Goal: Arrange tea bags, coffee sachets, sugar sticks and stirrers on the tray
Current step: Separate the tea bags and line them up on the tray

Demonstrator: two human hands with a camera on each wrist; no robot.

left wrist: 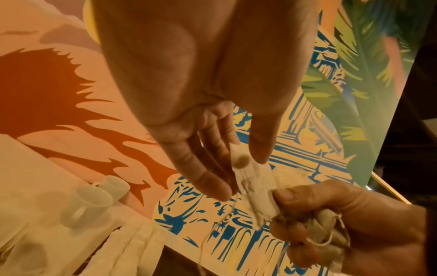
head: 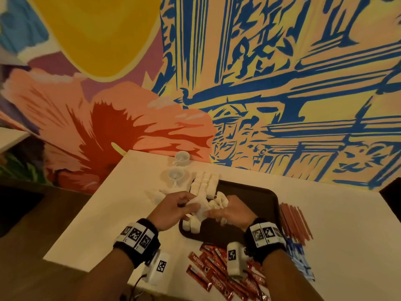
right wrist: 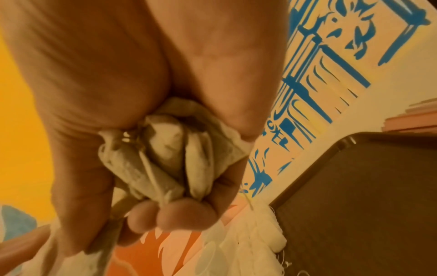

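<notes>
Separating tea bags (left wrist: 253, 188) above tray (head: 258, 198) left edge | right hand (head: 232, 210) clamped on bunch, left hand (head: 173, 208) pinching one | light, soft, tearable, strings snag | grip paper body, not string

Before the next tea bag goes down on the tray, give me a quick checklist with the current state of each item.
1. Right hand grips the bunch of tea bags: ok.
2. Left hand pinches a single tea bag: ok.
3. String free of the bunch: cannot tell.
4. Bare room on the tray: ok.
5. Rows of tea bags fully on the tray: not ok, they overhang its far-left edge.
6. Coffee sachets on the tray: not ok, still on the table.
</notes>
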